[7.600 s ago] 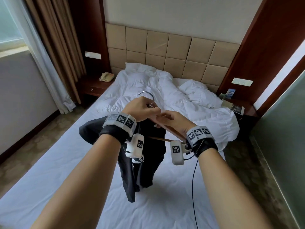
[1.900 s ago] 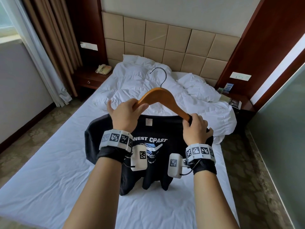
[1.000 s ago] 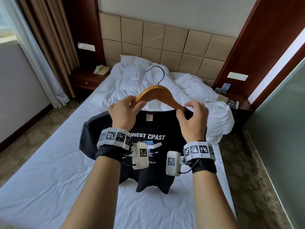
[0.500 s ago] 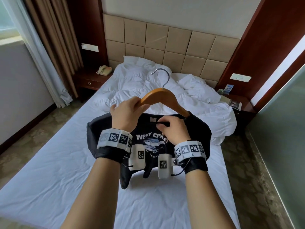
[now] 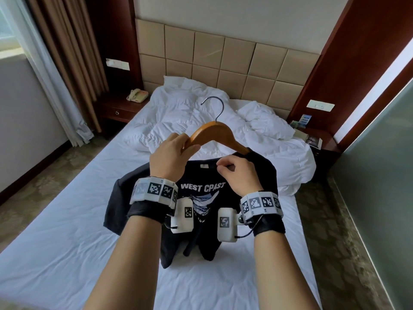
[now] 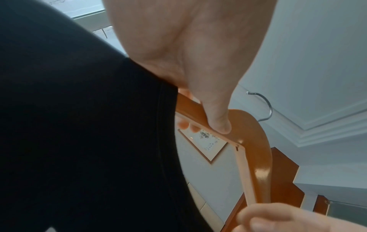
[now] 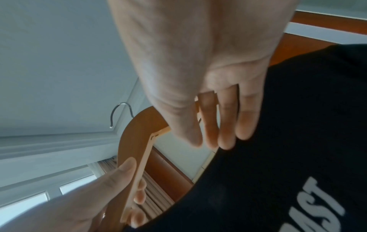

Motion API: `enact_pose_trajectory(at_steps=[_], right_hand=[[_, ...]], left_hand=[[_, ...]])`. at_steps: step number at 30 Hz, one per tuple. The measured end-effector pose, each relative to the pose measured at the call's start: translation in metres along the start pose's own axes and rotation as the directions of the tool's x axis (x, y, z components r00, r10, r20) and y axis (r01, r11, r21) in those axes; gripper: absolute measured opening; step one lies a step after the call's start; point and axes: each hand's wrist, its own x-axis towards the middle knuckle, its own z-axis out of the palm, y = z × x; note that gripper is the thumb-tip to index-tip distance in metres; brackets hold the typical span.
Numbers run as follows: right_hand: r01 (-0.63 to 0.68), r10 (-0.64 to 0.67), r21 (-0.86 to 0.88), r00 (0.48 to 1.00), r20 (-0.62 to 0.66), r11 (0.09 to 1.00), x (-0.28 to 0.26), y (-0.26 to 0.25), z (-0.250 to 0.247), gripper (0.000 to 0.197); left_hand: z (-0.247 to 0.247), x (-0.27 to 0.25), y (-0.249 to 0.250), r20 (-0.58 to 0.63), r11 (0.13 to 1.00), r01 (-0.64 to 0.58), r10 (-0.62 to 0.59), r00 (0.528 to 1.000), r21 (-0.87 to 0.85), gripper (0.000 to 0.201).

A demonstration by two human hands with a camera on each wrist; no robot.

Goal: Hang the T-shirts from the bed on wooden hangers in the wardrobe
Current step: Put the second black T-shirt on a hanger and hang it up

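A black T-shirt (image 5: 202, 186) with a white "WEST COAST" print hangs in front of me above the bed. A wooden hanger (image 5: 220, 133) with a metal hook rises out of its neck opening. The hanger's right arm is inside the shirt's right shoulder (image 5: 257, 157). My left hand (image 5: 185, 144) grips the hanger's left arm, thumb on the near face (image 6: 218, 124) and fingers behind. My right hand (image 5: 220, 167) pinches the shirt's collar just right of the label; its fingers (image 7: 228, 125) curl over the collar's edge (image 7: 218, 157). The hanger's left end is hidden by my left hand.
The white bed sheet (image 5: 67, 231) spreads below, with a crumpled duvet (image 5: 178, 113) and a pillow (image 5: 266, 121) at the headboard. A nightstand with a phone (image 5: 137, 96) stands at the far left beside curtains (image 5: 67, 63). Another nightstand (image 5: 317, 139) and a glass wall (image 5: 380, 164) are on the right.
My right hand has left the hanger's right end and taken the collar near the label. The shirt's right shoulder now covers that end. My left hand keeps its grip.
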Motion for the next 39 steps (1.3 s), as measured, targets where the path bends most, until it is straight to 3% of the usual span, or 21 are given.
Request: enact_pose_trajectory(at_steps=[3,5,6,7,10,12,16,20,26,31,33,35,39], right_hand=[[0.049,-0.028,0.076,0.966,-0.258,0.996,-0.001,0.001,-0.010,0.011],[0.090,-0.042,0.075,0.871,-0.489,0.993,0.000,0.003,-0.017,0.011],[0.096,-0.053,0.048,0.829,-0.557,0.994,0.001,0.006,-0.020,0.012],[0.081,-0.057,0.018,0.820,-0.570,0.997,0.004,0.011,-0.022,0.016],[-0.029,-0.006,-0.085,0.921,-0.389,0.996,0.012,0.018,-0.029,0.037],[-0.055,0.002,-0.168,0.954,-0.300,0.984,0.014,0.014,-0.031,0.051],[-0.156,0.116,-0.209,0.975,-0.191,0.965,0.016,0.004,-0.034,0.060],[-0.291,0.269,-0.189,0.954,-0.136,0.938,0.015,-0.001,-0.046,0.074],[-0.236,0.225,-0.137,0.970,-0.090,0.962,0.001,0.004,-0.076,0.073],[-0.123,0.128,-0.124,0.991,0.034,0.985,-0.015,0.014,-0.114,0.052],[-0.135,0.137,-0.165,0.991,0.000,0.977,-0.022,0.020,-0.127,0.043],[-0.157,0.125,-0.228,0.981,-0.149,0.961,-0.028,0.027,-0.141,0.034],[-0.224,0.094,-0.351,0.931,-0.351,0.909,-0.048,0.037,-0.174,0.037]], left_hand=[[-0.003,-0.001,0.000,0.014,1.000,-0.004,0.004,1.000,-0.022,0.032],[-0.006,-0.001,-0.001,0.021,0.999,-0.015,0.016,1.000,-0.041,0.032],[-0.007,-0.001,-0.002,0.024,0.998,-0.021,0.022,0.999,-0.052,0.032],[-0.008,0.000,-0.002,0.028,0.998,-0.025,0.027,0.999,-0.060,0.032],[-0.011,0.002,0.000,0.031,0.995,-0.041,0.045,0.999,-0.096,0.036],[-0.012,0.003,0.002,0.029,0.991,-0.056,0.059,0.998,-0.121,0.036],[-0.012,0.002,0.003,0.025,0.987,-0.079,0.083,0.996,-0.142,0.031],[-0.011,0.001,0.002,0.024,0.980,-0.116,0.121,0.992,-0.160,0.030],[-0.012,0.003,0.022,0.028,0.973,-0.144,0.152,0.988,-0.178,0.030],[-0.009,0.013,0.056,0.049,0.967,-0.160,0.173,0.984,-0.199,0.031],[-0.004,0.013,0.075,0.066,0.962,-0.184,0.201,0.977,-0.199,0.032],[0.000,0.011,0.095,0.090,0.949,-0.214,0.240,0.967,-0.232,0.033],[0.007,0.008,0.135,0.156,0.927,-0.264,0.312,0.937,-0.265,0.031]])
